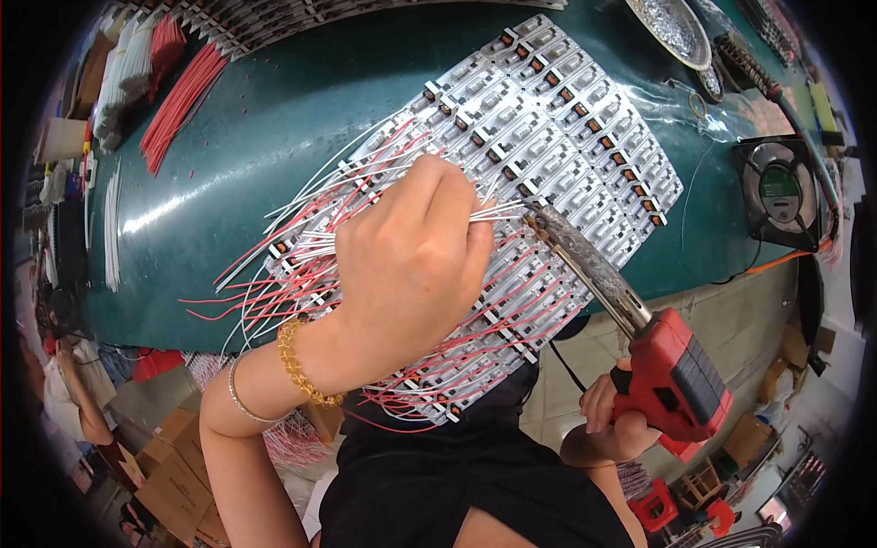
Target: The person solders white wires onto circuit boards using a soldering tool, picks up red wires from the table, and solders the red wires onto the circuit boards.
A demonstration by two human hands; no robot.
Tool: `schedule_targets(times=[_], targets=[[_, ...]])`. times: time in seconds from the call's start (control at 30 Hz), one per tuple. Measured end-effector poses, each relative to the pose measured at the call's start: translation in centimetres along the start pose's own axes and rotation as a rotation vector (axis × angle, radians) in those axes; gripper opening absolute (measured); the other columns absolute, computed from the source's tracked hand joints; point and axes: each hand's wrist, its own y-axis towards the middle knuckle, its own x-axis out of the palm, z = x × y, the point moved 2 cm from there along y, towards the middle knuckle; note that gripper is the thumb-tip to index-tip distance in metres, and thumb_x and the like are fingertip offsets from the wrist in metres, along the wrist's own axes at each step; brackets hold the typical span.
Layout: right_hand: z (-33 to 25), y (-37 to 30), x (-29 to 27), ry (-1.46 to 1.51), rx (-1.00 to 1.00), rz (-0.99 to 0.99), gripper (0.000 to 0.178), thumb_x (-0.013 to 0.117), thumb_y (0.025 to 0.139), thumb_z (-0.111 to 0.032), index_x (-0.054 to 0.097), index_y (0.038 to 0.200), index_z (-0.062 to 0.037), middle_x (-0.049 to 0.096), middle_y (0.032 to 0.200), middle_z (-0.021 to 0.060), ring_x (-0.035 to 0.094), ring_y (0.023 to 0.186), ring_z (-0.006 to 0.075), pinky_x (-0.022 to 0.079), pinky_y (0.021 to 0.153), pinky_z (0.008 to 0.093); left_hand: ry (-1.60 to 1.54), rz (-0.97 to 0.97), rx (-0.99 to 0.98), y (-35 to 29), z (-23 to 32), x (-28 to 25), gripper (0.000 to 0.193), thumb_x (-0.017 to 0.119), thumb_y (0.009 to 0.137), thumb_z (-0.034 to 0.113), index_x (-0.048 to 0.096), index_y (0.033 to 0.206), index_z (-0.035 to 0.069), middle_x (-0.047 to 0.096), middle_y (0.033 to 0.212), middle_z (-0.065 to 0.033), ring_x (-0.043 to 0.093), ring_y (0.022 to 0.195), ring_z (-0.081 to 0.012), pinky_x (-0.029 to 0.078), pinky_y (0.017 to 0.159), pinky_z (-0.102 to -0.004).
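My left hand (411, 251) is closed round a bundle of white wires (500, 212), their ends pointing right past the fingertips. Beneath it lies a slanted panel of small grey circuit modules (571, 137) in rows, with dark orange-marked parts among them. Red wires (512, 297) and white ones trail from the panel's lower and left rows. In my right hand (610, 422) is a red and black soldering gun (681, 379). Its dark, crusted tip meets the panel just beside the ends of the white wires; whether it touches them I cannot tell.
On the green table (274, 110), bundles of red wires (183, 105) and white wires (128, 78) lie at the far left. A metal dish (674, 32) sits at the back right, above a black fan (779, 192). Cardboard boxes (178, 475) stand lower left; another person's arm (84, 402) shows there.
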Motion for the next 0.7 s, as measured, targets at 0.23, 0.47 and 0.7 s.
schedule_targets(times=[0.23,0.47,0.7], targets=[[0.1,-0.1,0.0,-0.002,0.053,-0.010,0.074,0.064,0.078,-0.048,0.040,0.119,0.0082,0.042,0.046,-0.0012,0.044,0.037,0.0113,0.039,0.041,0.0250,0.001,-0.002,0.005,-0.2,0.0,-0.1,0.015,0.063,0.071,0.007,0.049,0.074,0.002,0.048,0.073,-0.0083,0.054,0.058,-0.0235,0.041,0.046,-0.0337],[-0.3,-0.2,-0.4,-0.021,0.005,0.013,0.076,0.061,0.079,-0.052,0.039,0.120,0.0088,0.041,0.044,-0.0012,0.043,0.035,0.0115,0.039,0.039,0.0247,-0.207,0.230,0.059,0.6,-0.2,-1.6,0.012,0.067,0.070,0.003,0.056,0.075,0.000,0.053,0.078,-0.0091,0.051,0.055,-0.0211,0.040,0.046,-0.0318],[-0.5,-1.3,-0.5,-0.010,0.001,0.172,0.077,0.062,0.077,-0.053,0.040,0.119,0.0084,0.042,0.043,-0.0002,0.043,0.035,0.0120,0.039,0.040,0.0256,-0.148,-0.007,-0.060,-0.3,0.4,-0.1,0.006,0.064,0.070,0.003,0.057,0.071,0.003,0.055,0.077,-0.0066,0.048,0.062,-0.0220,0.035,0.061,-0.0323]])
